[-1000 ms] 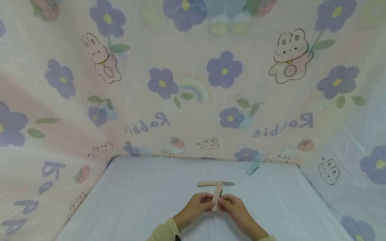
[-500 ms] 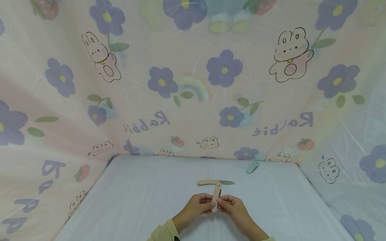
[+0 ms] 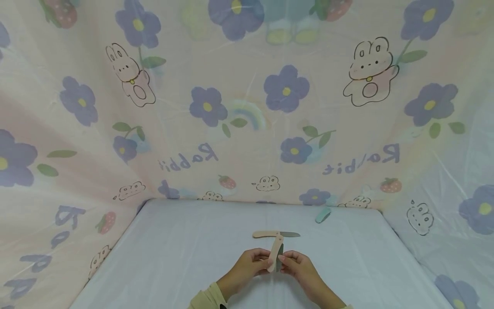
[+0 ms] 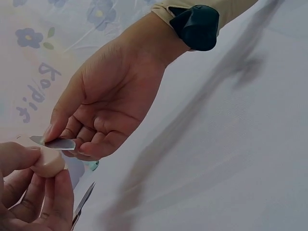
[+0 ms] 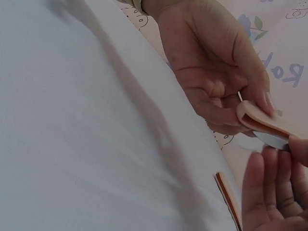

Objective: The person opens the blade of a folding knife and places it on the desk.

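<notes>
Folding knife with a smooth pale-peach handle and grey metal blade (image 3: pixel 275 249): handle has a rounded end and an orange-brown slot along its edge; blade is swung partly out. Position: between both hands, above the white table (image 3: pixel 173 240). Left hand (image 3: pixel 253 262): thumb and fingers clamped on handle. Right hand (image 3: pixel 296 263): thumb and fingertips pinch blade. Second peach-handled folding knife (image 3: pixel 266 234), blade extended, lies beyond. Small mint-green object (image 3: pixel 323 214) farther off; identity unclear.

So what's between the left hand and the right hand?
A folding knife, its blade partly unfolded: the left hand pinches its handle, the right hand the blade. The head view shows it.
</notes>
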### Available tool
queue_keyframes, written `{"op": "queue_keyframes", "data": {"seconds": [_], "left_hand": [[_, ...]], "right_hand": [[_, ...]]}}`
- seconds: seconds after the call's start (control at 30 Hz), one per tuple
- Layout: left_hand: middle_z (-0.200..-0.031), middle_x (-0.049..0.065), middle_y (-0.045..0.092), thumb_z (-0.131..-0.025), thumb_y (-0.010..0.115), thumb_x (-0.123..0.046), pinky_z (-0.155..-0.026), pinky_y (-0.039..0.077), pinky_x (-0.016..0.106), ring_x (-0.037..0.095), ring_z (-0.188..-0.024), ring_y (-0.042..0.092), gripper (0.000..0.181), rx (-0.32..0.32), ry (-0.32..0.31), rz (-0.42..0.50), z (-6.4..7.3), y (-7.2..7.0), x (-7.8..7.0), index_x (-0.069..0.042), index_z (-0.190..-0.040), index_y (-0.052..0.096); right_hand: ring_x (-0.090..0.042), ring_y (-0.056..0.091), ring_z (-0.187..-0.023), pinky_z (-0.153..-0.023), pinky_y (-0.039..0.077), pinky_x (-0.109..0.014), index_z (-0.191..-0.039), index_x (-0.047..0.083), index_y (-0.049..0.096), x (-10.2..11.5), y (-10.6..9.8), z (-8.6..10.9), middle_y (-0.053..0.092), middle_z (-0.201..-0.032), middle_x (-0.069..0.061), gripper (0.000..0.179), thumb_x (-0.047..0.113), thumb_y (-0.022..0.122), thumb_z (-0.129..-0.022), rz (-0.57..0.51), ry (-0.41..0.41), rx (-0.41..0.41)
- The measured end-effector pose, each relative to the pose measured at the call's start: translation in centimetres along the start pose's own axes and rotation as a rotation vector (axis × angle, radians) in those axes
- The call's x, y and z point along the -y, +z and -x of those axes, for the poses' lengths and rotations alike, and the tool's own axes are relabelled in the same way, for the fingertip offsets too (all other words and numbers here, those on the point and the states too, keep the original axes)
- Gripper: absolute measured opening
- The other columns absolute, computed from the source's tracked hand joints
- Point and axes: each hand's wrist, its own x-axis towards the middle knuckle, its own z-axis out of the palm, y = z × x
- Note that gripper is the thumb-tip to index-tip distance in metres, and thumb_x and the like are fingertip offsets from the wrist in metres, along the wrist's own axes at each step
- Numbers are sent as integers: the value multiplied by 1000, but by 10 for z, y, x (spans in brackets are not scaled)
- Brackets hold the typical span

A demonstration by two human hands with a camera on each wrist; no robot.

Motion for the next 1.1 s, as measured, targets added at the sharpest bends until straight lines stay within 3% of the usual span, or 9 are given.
{"op": "queue_keyframes", "data": {"seconds": [0.2, 0.53, 0.9, 1.1], "left_hand": [[-94, 9, 61, -80, 65, -15, -73, 50, 31, 18, -86, 60, 32, -2, -11, -5, 3, 2, 0, 2, -106, 57], [-93, 9, 59, -81, 64, -13, -72, 50, 32, 17, -83, 59, 29, 16, 6, -15, 6, 6, 1, 1, -105, 56], [-92, 8, 58, -81, 64, -13, -70, 51, 31, 16, -82, 59, 27, -11, 25, -35, 8, 4, 3, 0, -104, 57], [-92, 9, 58, -81, 63, -11, -69, 51, 31, 16, -80, 59, 26, -33, 35, -38, 8, 2, 3, 1, -104, 58]], "right_hand": [[-20, 58, -85, -77, 48, -35, -106, -6, 45, 1, 1, 4, 60, -91, -8, 39, 23, 59, -85, -15, 0, 68], [-18, 59, -82, -76, 49, -34, -105, -7, 45, -1, -1, 8, 60, -88, -7, 36, 19, 60, -84, -6, -18, 69], [-14, 56, -79, -75, 49, -33, -105, -7, 45, -2, -6, 9, 57, -84, -4, 34, 18, 59, -85, 23, -15, 44], [-22, 58, -87, -76, 48, -34, -106, -7, 44, -1, -11, 10, 58, -93, -14, 38, 21, 60, -85, 42, -8, 50]]}}
